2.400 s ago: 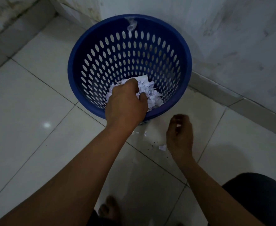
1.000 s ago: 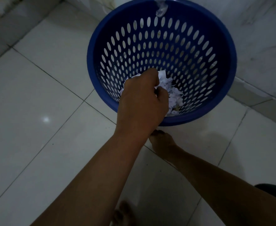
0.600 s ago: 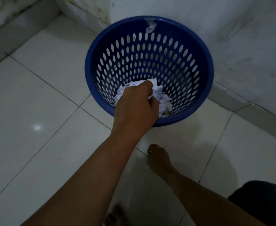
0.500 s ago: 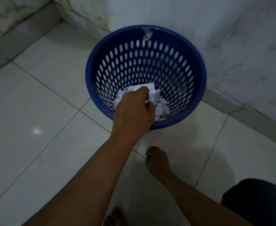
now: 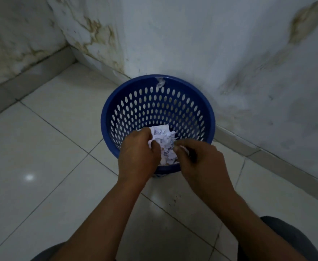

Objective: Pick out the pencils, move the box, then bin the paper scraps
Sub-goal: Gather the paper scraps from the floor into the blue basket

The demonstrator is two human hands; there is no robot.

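A round blue perforated bin [image 5: 207, 113] stands on the tiled floor against the wall. Over its near rim my left hand [image 5: 138, 157] is closed around a bunch of white paper scraps [image 5: 163, 142]. My right hand [image 5: 201, 161] is level with it on the right, fingertips pinched on a few small scraps at the edge of the same bunch. More scraps may lie in the bin's bottom, but my hands hide it. No pencils or box are in view.
Stained white walls [image 5: 210, 44] meet in a corner behind the bin. Pale floor tiles [image 5: 41, 147] spread to the left and front. Small dark specks [image 5: 174, 199] dot the tile just before the bin. My knees show at the bottom edge.
My right hand has risen from the floor in front of the bin to the scraps beside my left hand. The view has pulled back and tilted up, showing more wall.
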